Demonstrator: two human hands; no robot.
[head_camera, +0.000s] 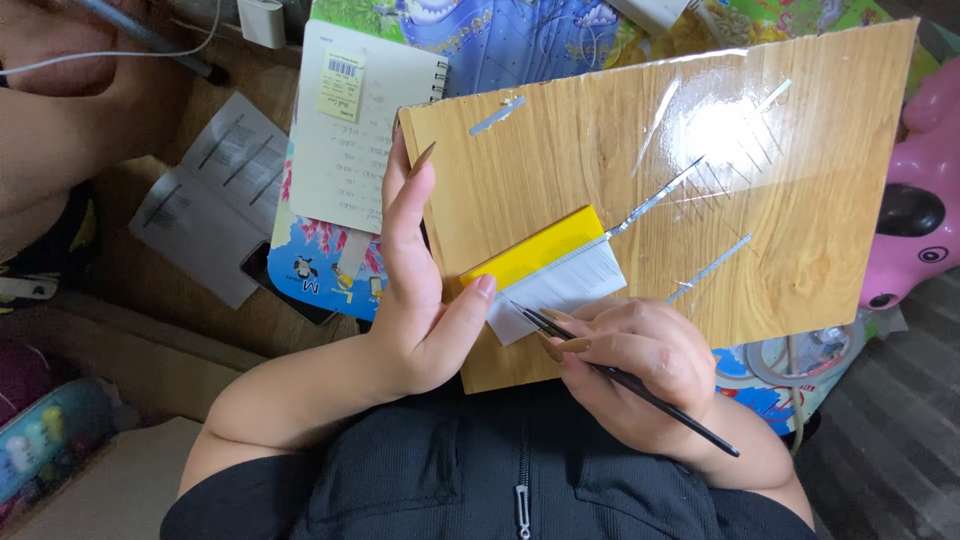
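Observation:
A wood-patterned board (720, 190) lies tilted across my lap, with strips of clear tape on it. Near its lower left sits a small pad with a yellow block (535, 250) and a white fringed strip (560, 288). My left hand (415, 300) holds the board's left edge, fingers up along it, thumb tip touching the yellow block's corner. My right hand (635, 365) grips thin black tweezers (600, 365), whose tips point at the white strip. A thin silvery strand (655, 198) runs from the strip up to the right across the board.
A spiral notepad (345, 130) with a yellow sticker lies on a colourful play mat (510, 40) behind the board. Printed papers (215, 195) and a dark phone (285, 285) rest at left. A pink toy (915, 200) stands at right. Another person's limb (60, 100) is at top left.

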